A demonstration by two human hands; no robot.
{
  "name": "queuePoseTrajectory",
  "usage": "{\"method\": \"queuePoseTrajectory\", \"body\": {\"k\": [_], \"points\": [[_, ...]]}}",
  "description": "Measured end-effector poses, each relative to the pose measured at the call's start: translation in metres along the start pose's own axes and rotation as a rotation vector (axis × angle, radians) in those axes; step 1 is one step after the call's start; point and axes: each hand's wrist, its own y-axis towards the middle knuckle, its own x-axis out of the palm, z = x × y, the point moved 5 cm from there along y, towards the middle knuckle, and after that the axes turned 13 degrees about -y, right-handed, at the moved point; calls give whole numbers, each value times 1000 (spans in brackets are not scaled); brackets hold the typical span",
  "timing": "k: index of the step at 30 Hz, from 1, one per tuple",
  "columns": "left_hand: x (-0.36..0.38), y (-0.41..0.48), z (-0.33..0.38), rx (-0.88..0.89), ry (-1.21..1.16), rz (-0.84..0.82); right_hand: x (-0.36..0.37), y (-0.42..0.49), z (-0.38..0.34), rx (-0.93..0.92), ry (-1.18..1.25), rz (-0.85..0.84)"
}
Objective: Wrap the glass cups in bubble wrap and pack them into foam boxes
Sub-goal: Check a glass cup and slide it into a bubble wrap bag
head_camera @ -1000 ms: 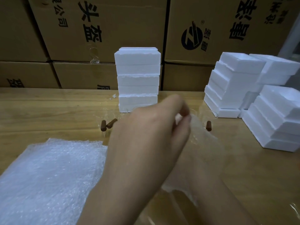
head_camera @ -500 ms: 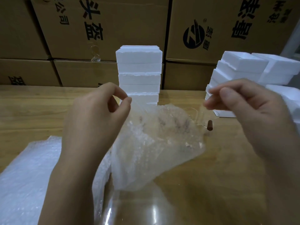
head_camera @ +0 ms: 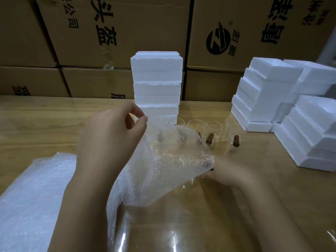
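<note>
The left hand (head_camera: 109, 142) pinches the top corner of a bubble wrap sheet (head_camera: 169, 164). The right hand (head_camera: 231, 173) has its fingers hidden behind the lower edge, so its grip is unclear. Wrapping looks barely begun; next, a glass cup (head_camera: 214, 130), just beyond both hands, needs rolling in.

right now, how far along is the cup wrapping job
Done: nothing visibly wrapped; whether the central stack of white foam boxes holds cups cannot be told. In hand: the left hand pinches a clear bubble wrap sheet, the right hand at its lower edge. Left: clear glass cups with brown handles stand bare; wrapping and boxing remain.
</note>
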Motion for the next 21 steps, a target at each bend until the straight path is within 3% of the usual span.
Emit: {"method": "queuePoseTrajectory", "body": {"k": [3, 6, 11, 15, 18, 21], "points": [[6, 1, -2, -6, 17, -15, 9, 0, 0, -25, -46, -108], [11, 2, -5, -23, 47, -31, -3, -6, 2, -81, 34, -79], [16, 3, -9, -35, 76, -28, -55, -43, 31, 104, 94, 281], [17, 4, -10, -36, 84, -23, -90, -88, 38, 37, 321, 628], [18, 3, -9, -39, 82, -26, -100, -113, 23, -98, 382, 596], [18, 3, -6, -38, 70, -31, -96, -121, 5, -123, 209, 453]]}}
